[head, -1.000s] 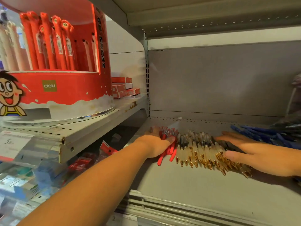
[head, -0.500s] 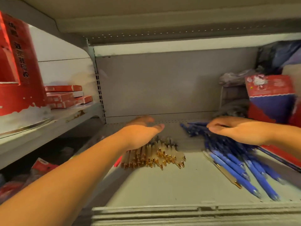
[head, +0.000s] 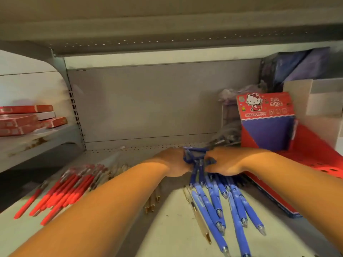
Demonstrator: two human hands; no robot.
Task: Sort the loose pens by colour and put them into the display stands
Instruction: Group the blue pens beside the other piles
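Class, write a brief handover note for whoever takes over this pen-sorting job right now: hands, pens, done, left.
Left hand and right hand: both grip the far ends of the blue pens, fanned on the shelf.
Red pens lie grouped at left; gold-tipped clear pens partly under the left forearm, one stray pen beside the blue.
Done: colours mostly separated.
Left: move the stray, load the Hello Kitty display stand.

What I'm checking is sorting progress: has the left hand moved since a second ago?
Yes. The left hand moved right along the shelf, from the red pens past the gold-tipped pens, onto the blue pens.
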